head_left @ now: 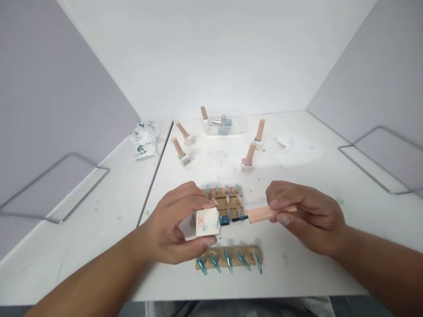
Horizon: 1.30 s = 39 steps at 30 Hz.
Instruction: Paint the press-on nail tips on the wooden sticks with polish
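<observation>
My left hand (180, 222) grips a white square nail polish bottle (207, 222) on its side, its teal-smeared neck pointing right. In my right hand (306, 215) is the peach-coloured brush cap (261, 214), held level. Its teal-coated brush tip sits just right of the bottle's neck, apart from it. Below the hands lies a wooden strip (211, 255) with several false nails in shiny teal, one of them a middle nail (228, 259). Behind the bottle, partly hidden by my left hand, more wooden strips (235, 202) carry pale blue, clear-looking nails.
Peach-capped bottles (249, 156) stand at the back on both sides. A clear tray (211, 130) holds more bottles. Stained tissue (145, 141) lies back left, and a white sheet (294, 149) back right. Wire frames (380, 163) project from both side walls.
</observation>
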Available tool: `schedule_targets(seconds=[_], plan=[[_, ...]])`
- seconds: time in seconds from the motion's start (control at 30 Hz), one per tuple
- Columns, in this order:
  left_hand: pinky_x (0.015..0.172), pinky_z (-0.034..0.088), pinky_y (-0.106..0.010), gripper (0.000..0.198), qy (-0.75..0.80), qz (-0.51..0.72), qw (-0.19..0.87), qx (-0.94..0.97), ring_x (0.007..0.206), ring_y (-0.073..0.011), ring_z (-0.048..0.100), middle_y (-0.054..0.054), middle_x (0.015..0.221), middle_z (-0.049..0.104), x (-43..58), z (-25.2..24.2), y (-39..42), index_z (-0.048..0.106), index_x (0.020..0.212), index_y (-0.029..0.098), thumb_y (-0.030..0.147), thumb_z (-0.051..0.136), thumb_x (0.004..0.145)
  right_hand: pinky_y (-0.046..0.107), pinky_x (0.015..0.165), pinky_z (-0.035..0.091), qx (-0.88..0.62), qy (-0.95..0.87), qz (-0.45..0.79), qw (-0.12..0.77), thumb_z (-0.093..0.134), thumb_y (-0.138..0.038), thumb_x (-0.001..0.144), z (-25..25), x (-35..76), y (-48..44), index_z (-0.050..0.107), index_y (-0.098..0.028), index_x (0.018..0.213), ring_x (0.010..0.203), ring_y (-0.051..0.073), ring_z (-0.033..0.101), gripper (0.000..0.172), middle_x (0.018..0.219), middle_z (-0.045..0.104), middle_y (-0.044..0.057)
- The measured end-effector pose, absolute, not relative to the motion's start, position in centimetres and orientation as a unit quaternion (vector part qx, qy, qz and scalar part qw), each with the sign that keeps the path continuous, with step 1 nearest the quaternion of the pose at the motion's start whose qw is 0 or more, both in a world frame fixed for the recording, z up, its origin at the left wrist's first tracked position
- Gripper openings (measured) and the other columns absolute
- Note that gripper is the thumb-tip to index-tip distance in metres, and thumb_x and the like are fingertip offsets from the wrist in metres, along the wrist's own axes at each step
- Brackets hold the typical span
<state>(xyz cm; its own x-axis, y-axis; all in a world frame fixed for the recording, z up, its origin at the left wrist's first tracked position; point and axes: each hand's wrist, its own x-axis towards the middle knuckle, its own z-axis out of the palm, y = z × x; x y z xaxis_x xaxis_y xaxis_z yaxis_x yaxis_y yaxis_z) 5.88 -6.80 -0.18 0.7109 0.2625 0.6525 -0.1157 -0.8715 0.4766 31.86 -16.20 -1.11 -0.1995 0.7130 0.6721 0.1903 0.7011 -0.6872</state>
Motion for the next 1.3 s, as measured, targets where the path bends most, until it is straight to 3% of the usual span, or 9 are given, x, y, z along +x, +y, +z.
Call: schedule_targets(seconds=[0.5, 0.73, 0.87, 1.07, 1.3], plan=[[0.056, 0.044, -0.031, 0.038, 0.041, 0.377, 0.256, 0.889, 0.068, -0.0173, 0.052, -0.008, 0.078, 0.064, 6.1, -0.3, -7.0, 0.058, 0.117, 0.014, 0.021, 0.069, 0.081, 0.025, 0.052, 0.044, -0.310, -0.762, 0.201, 0.532, 0.054, -0.003, 0.084, -1.3, 31.5, -16.1, 0.058, -0.022, 0.109, 0.058, 0.012, 0.049, 0.032, 0.063, 0.049, -0.004], [0.057, 0.044, -0.031, 0.038, 0.040, 0.371, 0.240, 0.896, 0.067, -0.0171, 0.051, -0.007, 0.077, 0.063, 6.5, -0.3, -7.2, 0.058, 0.115, 0.013, 0.022, 0.071, 0.080, 0.025, 0.054, 0.044, -0.330, -0.793, 0.152, 0.490, 0.058, -0.009, 0.087, -1.6, 30.8, -16.1, 0.057, -0.019, 0.104, 0.060, 0.011, 0.053, 0.020, 0.067, 0.058, -0.001], [0.058, 0.045, -0.032, 0.039, 0.030, 0.366, 0.228, 0.902, 0.068, -0.0175, 0.052, -0.008, 0.080, 0.065, 6.6, -0.2, -7.3, 0.058, 0.115, 0.014, 0.024, 0.071, 0.080, 0.025, 0.055, 0.044, -0.317, -0.806, 0.130, 0.483, 0.058, -0.012, 0.089, -1.3, 30.4, -16.0, 0.057, -0.018, 0.103, 0.060, 0.012, 0.052, 0.016, 0.065, 0.056, -0.002], [0.061, 0.048, -0.032, 0.040, 0.023, 0.383, 0.237, 0.893, 0.073, -0.0180, 0.056, -0.008, 0.084, 0.065, 5.9, -0.2, -6.9, 0.058, 0.118, 0.015, 0.022, 0.071, 0.081, 0.026, 0.054, 0.044, -0.325, -0.781, 0.117, 0.521, 0.056, -0.004, 0.085, -0.1, 31.3, -17.3, 0.059, -0.019, 0.106, 0.060, 0.013, 0.051, 0.026, 0.065, 0.052, -0.001], [0.063, 0.047, -0.031, 0.045, -0.002, 0.383, 0.226, 0.896, 0.075, -0.0169, 0.054, -0.006, 0.085, 0.065, 5.7, -0.3, -6.4, 0.055, 0.122, 0.018, 0.016, 0.071, 0.080, 0.027, 0.051, 0.043, -0.398, -0.782, 0.062, 0.476, 0.053, -0.001, 0.082, -0.3, 31.7, -22.1, 0.057, -0.020, 0.110, 0.057, 0.013, 0.048, 0.034, 0.063, 0.050, -0.002]])
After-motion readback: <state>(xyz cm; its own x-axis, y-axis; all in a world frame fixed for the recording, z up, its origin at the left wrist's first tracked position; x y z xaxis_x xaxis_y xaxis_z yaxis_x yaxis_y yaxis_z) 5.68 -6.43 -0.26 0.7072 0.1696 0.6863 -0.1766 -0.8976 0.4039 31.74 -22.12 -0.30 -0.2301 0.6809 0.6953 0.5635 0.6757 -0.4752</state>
